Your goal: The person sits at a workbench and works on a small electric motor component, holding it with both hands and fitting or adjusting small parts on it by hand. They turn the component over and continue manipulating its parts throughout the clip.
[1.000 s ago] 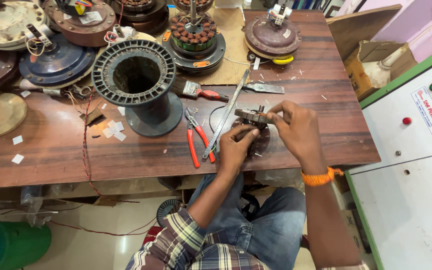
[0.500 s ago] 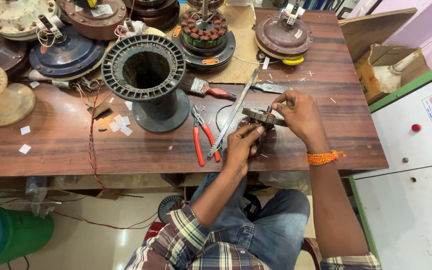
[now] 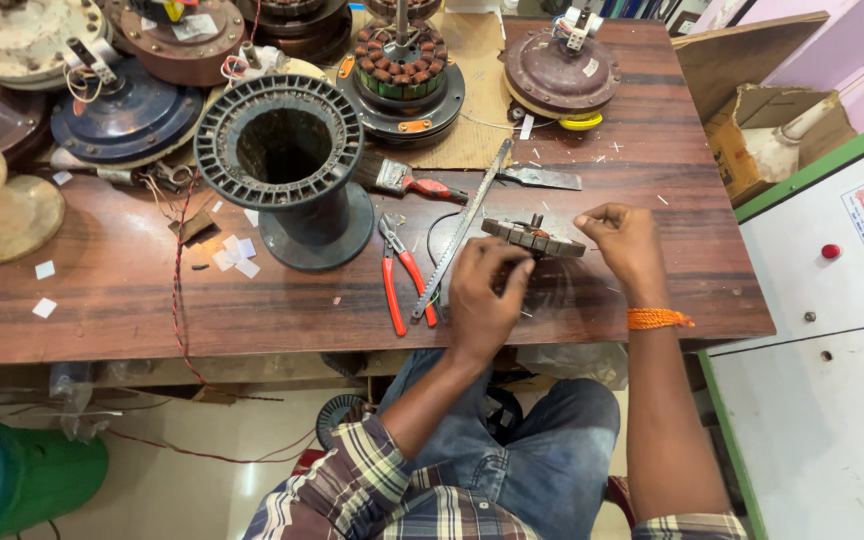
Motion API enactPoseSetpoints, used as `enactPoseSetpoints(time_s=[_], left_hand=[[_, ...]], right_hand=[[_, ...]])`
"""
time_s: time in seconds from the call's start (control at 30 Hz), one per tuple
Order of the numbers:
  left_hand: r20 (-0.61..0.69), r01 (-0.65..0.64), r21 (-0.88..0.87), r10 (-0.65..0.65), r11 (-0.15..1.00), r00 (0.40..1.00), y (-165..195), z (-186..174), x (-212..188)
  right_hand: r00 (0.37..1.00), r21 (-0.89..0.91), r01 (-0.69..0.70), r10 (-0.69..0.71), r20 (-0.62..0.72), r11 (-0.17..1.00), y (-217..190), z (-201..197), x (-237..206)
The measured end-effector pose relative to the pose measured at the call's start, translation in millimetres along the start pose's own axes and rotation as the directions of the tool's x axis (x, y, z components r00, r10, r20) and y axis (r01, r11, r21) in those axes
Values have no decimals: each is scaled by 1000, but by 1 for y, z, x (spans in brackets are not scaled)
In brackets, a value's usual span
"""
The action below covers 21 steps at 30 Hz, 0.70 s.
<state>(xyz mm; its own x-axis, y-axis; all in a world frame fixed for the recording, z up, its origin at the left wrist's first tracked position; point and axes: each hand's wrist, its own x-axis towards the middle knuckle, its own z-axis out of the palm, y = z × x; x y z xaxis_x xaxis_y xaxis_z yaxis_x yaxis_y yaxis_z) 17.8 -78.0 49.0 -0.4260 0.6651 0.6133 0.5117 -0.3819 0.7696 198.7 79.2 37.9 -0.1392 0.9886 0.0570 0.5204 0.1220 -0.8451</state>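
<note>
The stator core (image 3: 534, 237) now sits raised and tilted between both hands, whose fingers have shifted to its rim.

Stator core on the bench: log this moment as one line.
left hand: on stator core | right hand: pinching its far edge | core: lifted, tilted | pliers, hacksaw blade: beside, on table

Table (image 3: 102, 310): dark wood, worn semi-gloss grain. Stator core (image 3: 534, 237): dull grey laminated metal. Pliers (image 3: 402, 275): steel with glossy red plastic grips. Spool (image 3: 287, 150): matt black plastic. Hacksaw blade (image 3: 457, 235): bare grey metal.
</note>
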Motion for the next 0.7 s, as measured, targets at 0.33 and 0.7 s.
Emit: enactPoseSetpoints(time_s=[0.33, 0.7], left_hand=[[695, -236, -109, 244, 965, 677, -15, -12, 83], [566, -259, -183, 317, 949, 761, -42, -14, 73]], right_hand=[[997, 203, -75, 68, 42, 976, -44, -62, -45], [991, -70, 84, -76, 110, 994, -84, -16, -109]])
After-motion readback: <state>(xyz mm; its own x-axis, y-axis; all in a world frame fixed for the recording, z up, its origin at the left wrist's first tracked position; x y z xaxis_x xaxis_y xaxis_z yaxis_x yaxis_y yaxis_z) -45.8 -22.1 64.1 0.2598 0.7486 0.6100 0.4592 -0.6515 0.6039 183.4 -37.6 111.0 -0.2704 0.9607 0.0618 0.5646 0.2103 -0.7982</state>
